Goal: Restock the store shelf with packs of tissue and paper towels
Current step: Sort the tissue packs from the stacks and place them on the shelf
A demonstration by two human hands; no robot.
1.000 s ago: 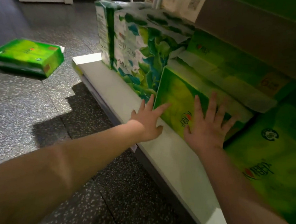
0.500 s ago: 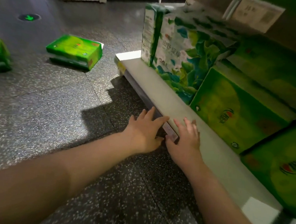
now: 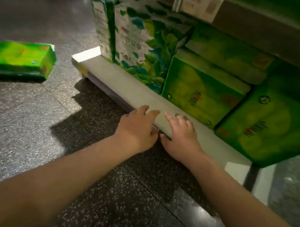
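On the speckled floor (image 3: 21, 146) at the far left, a flat green tissue pack (image 3: 19, 61) lay by itself, well apart from the shelf, probably set there as stock waiting its turn. To its right the white bottom shelf (image 3: 129, 91) ran diagonally across the view, a strip of bare ledge showing in front of the goods. At its near-left end stood a tall leaf-printed pack (image 3: 138, 43), upright and pushed back from the ledge. Just beside it a green pack (image 3: 199, 94) faced outward with another pack (image 3: 225, 54) resting on top, and a larger green pack (image 3: 273, 126) leaned at the right, jutting over the shelf's edge. Above them a blurred price label (image 3: 199, 4) hung from the upper shelf.

Both arms reached low toward the ledge. The left hand (image 3: 138, 128) held nothing, its fingers loosely extended over the shelf's front lip. The right hand (image 3: 182, 133) was likewise empty, fingers spread and resting on or just over the ledge. Neither touched a pack, which suggested that the person was between packs, with the floor pack the likely next pickup.
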